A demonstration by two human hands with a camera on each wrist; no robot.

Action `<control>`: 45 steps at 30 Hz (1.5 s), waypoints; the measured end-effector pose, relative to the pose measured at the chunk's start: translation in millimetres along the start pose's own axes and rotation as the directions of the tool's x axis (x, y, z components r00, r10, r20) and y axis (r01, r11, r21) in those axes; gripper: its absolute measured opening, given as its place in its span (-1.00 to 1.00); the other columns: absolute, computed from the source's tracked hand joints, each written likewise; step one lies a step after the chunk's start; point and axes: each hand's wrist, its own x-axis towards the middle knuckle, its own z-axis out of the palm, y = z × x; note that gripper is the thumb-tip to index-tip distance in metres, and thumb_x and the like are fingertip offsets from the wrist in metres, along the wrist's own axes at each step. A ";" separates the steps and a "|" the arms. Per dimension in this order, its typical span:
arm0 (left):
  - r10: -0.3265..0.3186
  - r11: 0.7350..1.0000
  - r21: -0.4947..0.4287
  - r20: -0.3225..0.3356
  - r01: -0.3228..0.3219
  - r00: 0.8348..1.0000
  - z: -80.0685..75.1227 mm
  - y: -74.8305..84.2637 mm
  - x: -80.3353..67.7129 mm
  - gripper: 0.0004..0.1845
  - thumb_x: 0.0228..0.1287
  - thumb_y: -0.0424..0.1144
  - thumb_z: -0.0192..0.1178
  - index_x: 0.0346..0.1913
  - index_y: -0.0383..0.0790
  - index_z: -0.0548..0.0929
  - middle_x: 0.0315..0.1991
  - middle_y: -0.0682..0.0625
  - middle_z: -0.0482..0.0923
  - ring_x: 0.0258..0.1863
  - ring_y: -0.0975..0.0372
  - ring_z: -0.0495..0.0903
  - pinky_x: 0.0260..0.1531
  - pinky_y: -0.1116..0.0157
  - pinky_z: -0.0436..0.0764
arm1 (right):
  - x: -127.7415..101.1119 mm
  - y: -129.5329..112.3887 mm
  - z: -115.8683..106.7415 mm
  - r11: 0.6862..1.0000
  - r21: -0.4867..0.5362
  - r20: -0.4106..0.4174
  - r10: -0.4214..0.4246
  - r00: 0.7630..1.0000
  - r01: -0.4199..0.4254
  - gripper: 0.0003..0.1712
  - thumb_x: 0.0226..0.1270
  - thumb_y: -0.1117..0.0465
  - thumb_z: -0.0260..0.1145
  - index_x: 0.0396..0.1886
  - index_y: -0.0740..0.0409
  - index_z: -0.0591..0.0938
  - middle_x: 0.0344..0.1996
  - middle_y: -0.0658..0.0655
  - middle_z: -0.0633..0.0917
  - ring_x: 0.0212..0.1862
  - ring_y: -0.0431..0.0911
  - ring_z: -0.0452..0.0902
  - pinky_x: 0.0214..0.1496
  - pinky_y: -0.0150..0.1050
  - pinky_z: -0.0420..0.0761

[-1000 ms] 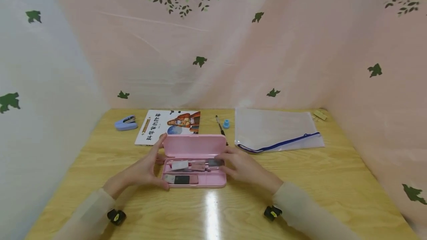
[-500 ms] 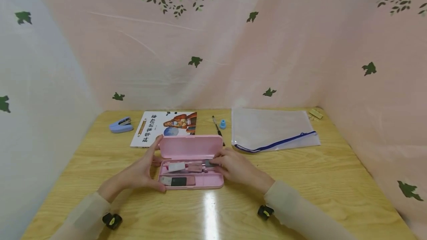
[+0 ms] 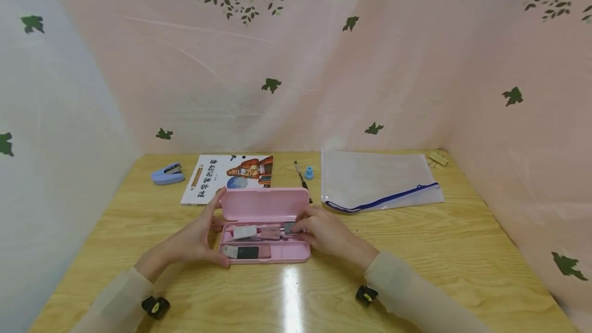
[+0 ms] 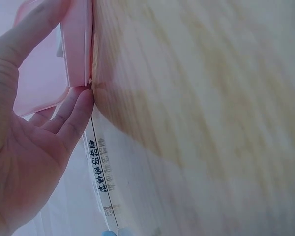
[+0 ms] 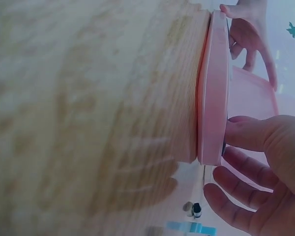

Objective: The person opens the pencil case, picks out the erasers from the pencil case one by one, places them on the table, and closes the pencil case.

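An open pink pencil case [image 3: 282, 253] lies at the middle of the wooden table [image 3: 416, 251], its lid [image 3: 264, 203] standing up at the back. Inside are a white eraser [image 3: 244, 231], a dark item [image 3: 290, 227] and other small stationery. My left hand [image 3: 196, 238] grips the case's left end, thumb at the front corner and a finger up the lid's edge; the left wrist view shows this hand [image 4: 24, 147] against the pink case [image 4: 76, 44]. My right hand [image 3: 326, 233] rests at the right end, touching the dark item. In the right wrist view its thumb [image 5: 246, 132] touches the case rim [image 5: 212, 88], fingers loose.
Along the back lie a blue stapler [image 3: 166, 173], a picture book [image 3: 231, 171], a black pen [image 3: 302, 181], a small blue cap [image 3: 309, 172], a clear zip pouch [image 3: 374, 179] and a yellowish clip [image 3: 437, 158]. Leaf-patterned curtains close in on three sides.
My right hand has slid a little left, its fingertip now over the dark item inside the case. The left hand keeps its hold.
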 end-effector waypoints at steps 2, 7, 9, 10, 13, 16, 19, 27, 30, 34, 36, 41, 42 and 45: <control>0.005 1.000 0.000 0.004 -0.005 1.000 0.0 0.7 0.6 0.59 -0.19 -0.04 0.71 0.60 0.34 -0.45 0.51 -0.21 -0.03 0.16 0.08 0.58 0.21 0.04 0.58 | -0.5 -0.6 -0.3 1.000 -0.008 0.002 0.012 1.000 -0.012 -0.77 0.30 0.26 0.48 -0.06 -0.01 0.83 -0.08 0.02 0.66 -0.03 -0.11 0.54 0.04 -0.20 0.64; 0.005 1.000 -0.007 0.011 -0.005 1.000 -0.1 2.8 1.7 0.58 -0.18 -0.06 0.71 0.60 0.34 -0.45 0.51 -0.19 -0.02 0.15 0.11 0.58 0.22 0.04 0.58 | -2.6 -2.8 0.2 0.999 -0.047 0.002 0.012 1.000 -0.012 -0.79 0.31 0.27 0.47 -0.09 -0.04 0.85 -0.07 0.04 0.69 -0.02 -0.08 0.53 0.03 -0.18 0.64; 0.004 1.000 -0.006 0.012 -0.004 1.000 -0.1 3.0 2.1 0.58 -0.18 -0.06 0.71 0.60 0.35 -0.45 0.51 -0.19 -0.02 0.15 0.11 0.59 0.22 0.05 0.58 | -3.2 -3.6 0.4 0.998 -0.061 -0.005 0.005 1.000 -0.005 -0.80 0.32 0.26 0.46 -0.11 -0.05 0.85 -0.06 0.04 0.70 -0.02 -0.07 0.53 0.03 -0.16 0.64; 0.004 1.000 -0.004 0.011 -0.004 1.000 -0.1 2.9 2.2 0.58 -0.18 -0.06 0.70 0.60 0.34 -0.45 0.51 -0.20 -0.02 0.14 0.12 0.59 0.21 0.05 0.58 | -3.4 -4.3 0.2 0.998 -0.065 -0.009 0.001 1.000 -0.002 -0.81 0.32 0.26 0.46 -0.12 -0.06 0.85 -0.06 0.05 0.71 -0.02 -0.07 0.53 0.03 -0.16 0.64; 0.004 1.000 -0.008 0.009 -0.004 1.000 -0.3 2.1 1.9 0.59 -0.18 -0.06 0.71 0.60 0.34 -0.45 0.51 -0.20 -0.02 0.14 0.11 0.59 0.21 0.05 0.58 | -3.1 -4.6 0.9 0.997 -0.078 -0.021 -0.007 1.000 0.006 -0.82 0.33 0.26 0.45 -0.14 -0.07 0.86 -0.07 0.03 0.70 -0.02 -0.08 0.53 0.03 -0.16 0.64; 0.006 1.000 -0.007 0.007 -0.006 1.000 -0.4 1.0 1.1 0.59 -0.19 -0.06 0.71 0.60 0.33 -0.45 0.51 -0.21 -0.02 0.14 0.10 0.59 0.21 0.05 0.59 | -2.5 -4.5 2.0 0.997 -0.079 -0.030 -0.009 1.000 0.006 -0.79 0.31 0.30 0.46 -0.14 -0.07 0.84 -0.08 0.00 0.70 0.00 -0.09 0.53 0.06 -0.15 0.64; 0.007 1.000 -0.005 0.006 -0.007 1.000 0.0 0.5 0.8 0.60 -0.21 -0.05 0.72 0.60 0.33 -0.45 0.51 -0.22 -0.01 0.14 0.10 0.59 0.20 0.06 0.59 | -1.7 -4.3 3.1 0.997 -0.078 -0.036 -0.012 0.999 0.009 -0.73 0.29 0.33 0.47 -0.06 -0.04 0.80 -0.05 0.01 0.71 0.06 -0.06 0.55 0.12 -0.13 0.63; 0.000 1.000 -0.002 0.005 0.000 1.000 0.1 2.0 1.6 0.60 -0.21 -0.05 0.72 0.60 0.33 -0.45 0.50 -0.22 0.00 0.15 0.08 0.59 0.20 0.05 0.59 | -0.6 -3.9 1.9 0.997 -0.079 -0.026 0.004 1.000 -0.006 -0.63 0.27 0.34 0.48 0.08 0.07 0.74 0.04 0.08 0.70 0.14 -0.03 0.57 0.19 -0.13 0.62; -0.001 1.000 -0.001 0.006 0.001 1.000 0.3 2.4 2.1 0.61 -0.22 -0.05 0.72 0.60 0.33 -0.45 0.49 -0.23 0.00 0.15 0.07 0.59 0.19 0.06 0.59 | -1.1 -2.1 -1.3 0.999 -0.038 0.005 0.030 1.000 -0.030 -0.64 0.30 0.30 0.47 0.10 0.09 0.74 0.06 0.08 0.69 0.12 -0.06 0.58 0.18 -0.16 0.63; -0.002 1.000 -0.001 0.009 0.002 1.000 -0.8 2.5 2.1 0.61 -0.23 -0.04 0.72 0.60 0.33 -0.46 0.49 -0.23 0.00 0.15 0.07 0.59 0.19 0.08 0.59 | -4.3 1.4 -12.8 0.996 0.069 0.031 0.051 0.998 -0.053 -0.65 0.32 0.29 0.45 0.10 0.09 0.74 0.09 0.09 0.67 0.05 -0.11 0.58 0.09 -0.23 0.66; 0.000 1.000 -0.006 0.007 0.000 1.000 -1.1 2.4 1.5 0.61 -0.23 -0.04 0.72 0.60 0.33 -0.46 0.49 -0.23 0.00 0.15 0.06 0.59 0.20 0.07 0.59 | -9.0 3.8 -20.6 0.991 0.126 0.026 0.048 0.999 -0.051 -0.65 0.32 0.31 0.44 0.10 0.10 0.74 0.09 0.09 0.68 -0.03 -0.13 0.59 -0.01 -0.28 0.67; 0.009 1.000 -0.009 -0.002 -0.009 1.000 -1.5 3.5 1.0 0.64 -0.27 -0.03 0.73 0.60 0.32 -0.46 0.49 -0.23 0.00 0.13 0.09 0.59 0.19 0.07 0.60 | -30.8 16.8 -36.2 0.977 0.205 -0.006 0.059 0.998 -0.056 -0.65 0.27 0.41 0.44 0.06 0.23 0.74 -0.04 0.11 0.71 -0.18 -0.14 0.64 -0.18 -0.38 0.70; 0.009 1.000 -0.008 -0.001 -0.009 1.000 -1.6 4.2 1.0 0.64 -0.28 -0.02 0.73 0.60 0.31 -0.46 0.49 -0.24 0.01 0.12 0.10 0.59 0.19 0.08 0.60 | -36.1 20.3 -38.3 0.975 0.214 -0.007 0.070 0.998 -0.067 -0.66 0.26 0.42 0.44 0.05 0.26 0.73 -0.08 0.12 0.72 -0.19 -0.14 0.65 -0.18 -0.38 0.70; 0.003 1.000 -0.003 0.002 -0.003 1.000 -1.7 6.2 1.2 0.64 -0.28 -0.02 0.73 0.60 0.32 -0.46 0.49 -0.23 0.01 0.11 0.12 0.59 0.19 0.09 0.60 | -51.4 33.6 -41.4 0.966 0.234 0.003 0.113 0.994 -0.110 -0.66 0.23 0.46 0.44 0.02 0.29 0.73 -0.12 0.12 0.71 -0.18 -0.13 0.67 -0.17 -0.38 0.71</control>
